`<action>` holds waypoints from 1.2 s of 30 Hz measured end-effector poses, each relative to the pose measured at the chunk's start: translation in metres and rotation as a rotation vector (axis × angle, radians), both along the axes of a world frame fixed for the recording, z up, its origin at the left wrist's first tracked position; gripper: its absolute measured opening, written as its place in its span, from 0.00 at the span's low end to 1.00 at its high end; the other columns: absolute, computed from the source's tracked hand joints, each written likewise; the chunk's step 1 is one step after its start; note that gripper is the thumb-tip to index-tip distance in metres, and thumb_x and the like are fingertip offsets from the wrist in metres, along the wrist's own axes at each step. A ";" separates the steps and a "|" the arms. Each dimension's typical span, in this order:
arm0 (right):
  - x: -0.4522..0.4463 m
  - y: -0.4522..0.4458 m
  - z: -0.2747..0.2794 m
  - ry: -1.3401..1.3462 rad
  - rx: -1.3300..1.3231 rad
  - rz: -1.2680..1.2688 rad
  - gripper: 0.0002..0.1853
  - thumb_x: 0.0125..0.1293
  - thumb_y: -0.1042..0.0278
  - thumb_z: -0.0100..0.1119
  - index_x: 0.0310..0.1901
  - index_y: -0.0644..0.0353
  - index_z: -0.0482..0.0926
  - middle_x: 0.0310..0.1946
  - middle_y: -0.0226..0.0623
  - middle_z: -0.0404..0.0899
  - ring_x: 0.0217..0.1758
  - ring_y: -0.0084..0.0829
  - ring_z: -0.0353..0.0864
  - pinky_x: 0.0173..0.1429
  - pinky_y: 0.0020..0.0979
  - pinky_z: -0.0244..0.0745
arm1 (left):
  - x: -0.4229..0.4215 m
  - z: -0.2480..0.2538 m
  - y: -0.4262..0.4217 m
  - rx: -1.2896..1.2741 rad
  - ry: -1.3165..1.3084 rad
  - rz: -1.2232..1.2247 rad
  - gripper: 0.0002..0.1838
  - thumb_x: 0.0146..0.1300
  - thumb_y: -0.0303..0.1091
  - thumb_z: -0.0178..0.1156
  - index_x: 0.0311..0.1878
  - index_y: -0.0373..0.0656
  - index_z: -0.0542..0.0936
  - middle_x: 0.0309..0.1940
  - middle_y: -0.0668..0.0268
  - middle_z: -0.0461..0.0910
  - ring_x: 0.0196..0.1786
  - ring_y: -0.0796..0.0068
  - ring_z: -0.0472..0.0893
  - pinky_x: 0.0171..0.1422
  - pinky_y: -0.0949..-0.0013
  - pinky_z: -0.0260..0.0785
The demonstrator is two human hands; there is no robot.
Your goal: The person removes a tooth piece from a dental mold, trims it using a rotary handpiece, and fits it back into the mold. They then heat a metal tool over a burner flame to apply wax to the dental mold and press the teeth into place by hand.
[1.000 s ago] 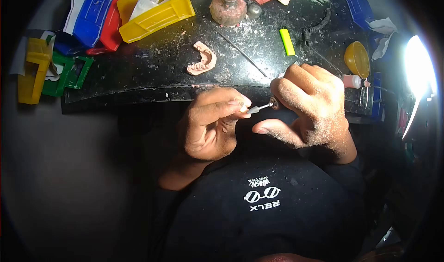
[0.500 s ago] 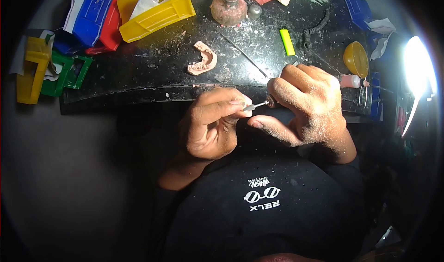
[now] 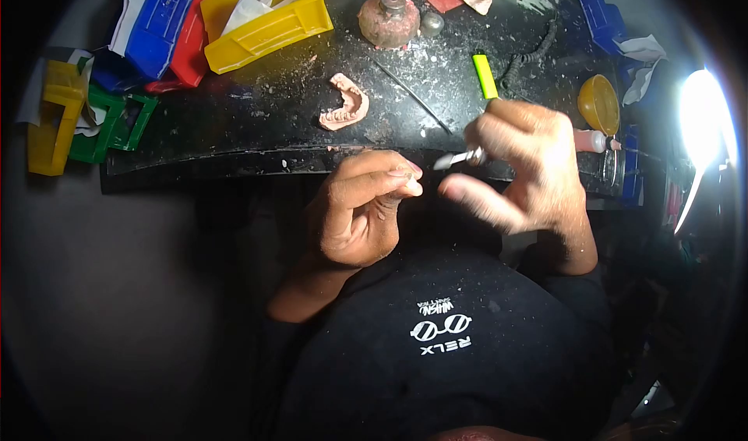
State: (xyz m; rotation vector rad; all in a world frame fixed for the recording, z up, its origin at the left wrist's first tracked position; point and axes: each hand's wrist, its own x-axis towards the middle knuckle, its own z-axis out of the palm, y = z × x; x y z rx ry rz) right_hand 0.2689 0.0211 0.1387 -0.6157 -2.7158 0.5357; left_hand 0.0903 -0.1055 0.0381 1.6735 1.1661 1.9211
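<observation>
My left hand [image 3: 362, 207] is closed in a pinch, thumb against fingertips. A small pale piece [image 3: 411, 182] shows at those fingertips, too little of it visible to name. My right hand [image 3: 526, 168], blurred by motion and dusted with pale powder, has its fingers curled round a rotary handpiece, mostly hidden in the grip. The handpiece's grinding bit [image 3: 448, 161] points left toward my left hand, apart from it. Beyond my hands, a pink dental cast [image 3: 344, 104] and a thin metal rod-like tool [image 3: 413, 94] lie on the black bench [image 3: 257, 121].
Yellow [image 3: 269, 40], blue [image 3: 156, 32] and green bins [image 3: 101, 133] stand at the left. A spirit burner [image 3: 388, 22] sits at the back. A yellow-green lighter [image 3: 485, 76], a coiled cord [image 3: 530, 59], an orange bowl [image 3: 598, 102] and a bright lamp [image 3: 705, 121] are to the right.
My right hand has drawn back to the right, taking the bit away from the fingertips of my left hand. My left hand has barely moved.
</observation>
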 end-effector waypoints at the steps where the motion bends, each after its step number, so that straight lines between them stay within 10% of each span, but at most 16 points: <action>1: 0.001 0.010 -0.005 0.023 -0.063 -0.075 0.21 0.61 0.48 0.72 0.30 0.58 0.78 0.27 0.39 0.77 0.29 0.46 0.81 0.35 0.41 0.76 | -0.001 -0.001 0.002 0.016 0.002 0.013 0.11 0.73 0.18 0.61 0.53 0.34 0.72 0.45 0.49 0.81 0.42 0.68 0.85 0.50 0.67 0.83; 8: 0.007 0.106 -0.087 -0.150 0.293 -0.570 0.17 0.75 0.64 0.60 0.61 0.60 0.81 0.45 0.54 0.82 0.46 0.59 0.85 0.50 0.50 0.81 | 0.004 -0.007 0.005 -0.004 -0.142 0.029 0.12 0.70 0.12 0.60 0.53 0.29 0.73 0.47 0.45 0.82 0.41 0.69 0.84 0.47 0.67 0.83; 12: 0.017 0.119 -0.108 -0.297 0.548 -0.606 0.16 0.73 0.65 0.59 0.57 0.61 0.84 0.45 0.48 0.85 0.51 0.47 0.86 0.58 0.47 0.81 | 0.007 -0.023 0.010 -0.059 -0.245 0.083 0.13 0.68 0.09 0.55 0.55 0.25 0.75 0.50 0.43 0.82 0.39 0.67 0.84 0.46 0.69 0.82; 13: 0.023 0.109 -0.162 0.509 0.465 -0.366 0.23 0.81 0.61 0.54 0.73 0.57 0.73 0.65 0.44 0.79 0.61 0.40 0.83 0.63 0.41 0.80 | 0.006 -0.029 0.014 -0.033 -0.175 0.134 0.12 0.69 0.10 0.56 0.55 0.23 0.76 0.48 0.43 0.84 0.36 0.67 0.84 0.43 0.70 0.82; 18: 0.028 0.062 -0.074 0.814 -0.103 -0.460 0.15 0.75 0.67 0.56 0.58 0.62 0.82 0.51 0.46 0.86 0.54 0.43 0.85 0.59 0.43 0.81 | 0.015 -0.040 0.016 -0.088 -0.164 0.097 0.07 0.69 0.13 0.60 0.49 0.23 0.80 0.41 0.44 0.86 0.34 0.66 0.83 0.41 0.69 0.80; 22: 0.013 0.009 -0.078 0.354 0.038 -0.258 0.10 0.67 0.63 0.62 0.40 0.62 0.83 0.35 0.46 0.84 0.41 0.52 0.85 0.50 0.49 0.79 | 0.018 -0.053 0.017 -0.176 -0.179 0.018 0.08 0.69 0.13 0.62 0.50 0.25 0.83 0.45 0.51 0.86 0.38 0.69 0.84 0.45 0.70 0.81; 36: 0.010 -0.041 -0.098 0.511 -0.036 -0.153 0.09 0.66 0.67 0.71 0.35 0.62 0.81 0.32 0.42 0.78 0.34 0.46 0.82 0.41 0.44 0.78 | 0.031 -0.038 0.008 -0.376 -0.243 0.078 0.07 0.70 0.19 0.65 0.49 0.29 0.81 0.40 0.58 0.88 0.39 0.75 0.87 0.44 0.75 0.82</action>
